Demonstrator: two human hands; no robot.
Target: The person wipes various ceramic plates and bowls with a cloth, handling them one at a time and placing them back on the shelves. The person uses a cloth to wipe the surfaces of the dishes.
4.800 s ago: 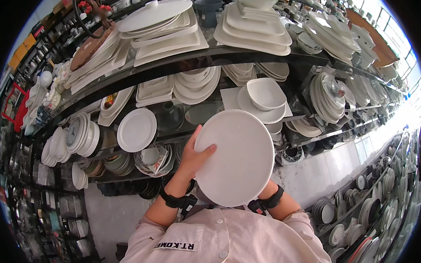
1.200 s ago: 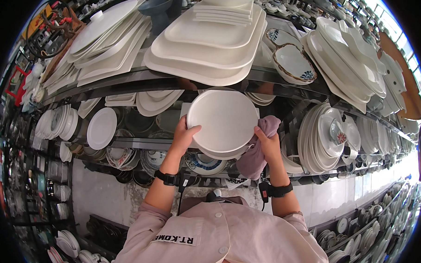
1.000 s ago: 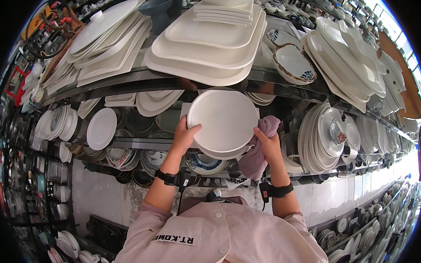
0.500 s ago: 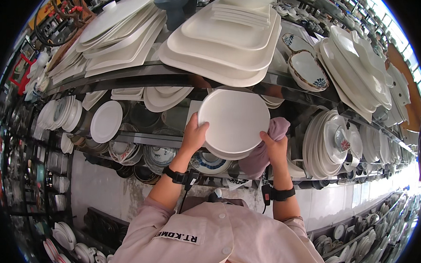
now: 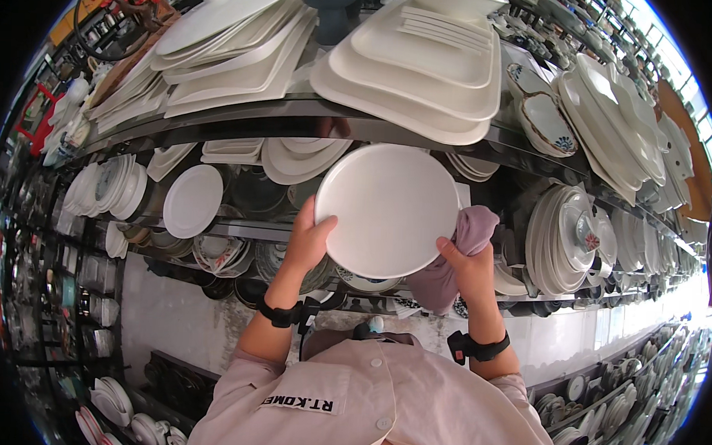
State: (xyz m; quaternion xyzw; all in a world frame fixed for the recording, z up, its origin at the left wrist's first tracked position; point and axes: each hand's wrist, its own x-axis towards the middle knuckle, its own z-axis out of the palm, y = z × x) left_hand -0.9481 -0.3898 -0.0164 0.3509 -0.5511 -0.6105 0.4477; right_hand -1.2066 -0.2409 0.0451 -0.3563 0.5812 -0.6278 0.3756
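A round white plate (image 5: 388, 212) is held up in front of the shelves, its smooth inner face toward me. My left hand (image 5: 310, 235) grips its left edge, thumb over the rim and fingers behind. On the lower right edge lies the thumb of my right hand (image 5: 472, 266), which also clasps a mauve cloth (image 5: 436, 286). The cloth bunches up beside the plate and hangs below it. Most fingers of both hands are hidden behind the plate and cloth.
Above the plate, a shelf edge (image 5: 281, 122) bears stacked white rectangular platters (image 5: 407, 118). More platters (image 5: 244, 69) lean at the left, and patterned oval dishes (image 5: 544, 123) stand at the right. Lower shelves hold a round white plate (image 5: 192, 201) and stacked dishes (image 5: 555, 237).
The plate has come closer and tilted to face me more fully, and its left edge has shifted left. A pale rim that showed below it is out of sight. Both hands keep their grip.
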